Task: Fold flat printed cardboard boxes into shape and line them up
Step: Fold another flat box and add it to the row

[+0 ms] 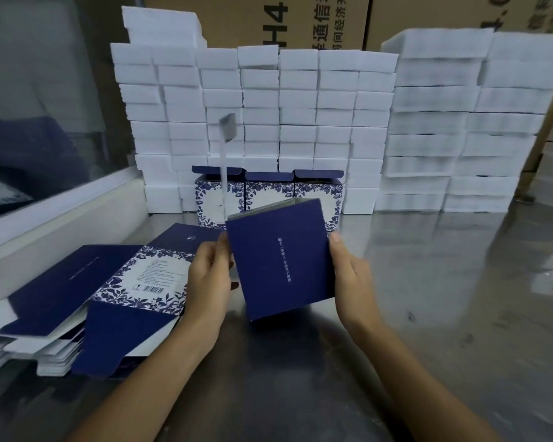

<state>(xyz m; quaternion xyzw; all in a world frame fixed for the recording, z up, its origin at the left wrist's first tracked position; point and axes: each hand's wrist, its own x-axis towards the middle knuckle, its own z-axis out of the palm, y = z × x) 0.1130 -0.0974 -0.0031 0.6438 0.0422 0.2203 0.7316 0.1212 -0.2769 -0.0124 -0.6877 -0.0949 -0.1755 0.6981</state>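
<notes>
I hold a dark blue cardboard box (280, 261), partly opened into shape and tilted, above the steel table. My left hand (208, 275) grips its left edge, and my right hand (351, 277) grips its right edge. A line of white print runs down the blue face. Three folded boxes (268, 194) with blue floral print stand side by side at the back, their top flaps open. A heap of flat printed boxes (109, 295) lies at my left, overlapping each other.
A wall of stacked white foam blocks (300, 122) rises behind the folded boxes, with brown cartons (300, 17) behind it. A glass pane in a white frame (61, 205) runs along the left. The steel table (428, 298) stretches right and toward me.
</notes>
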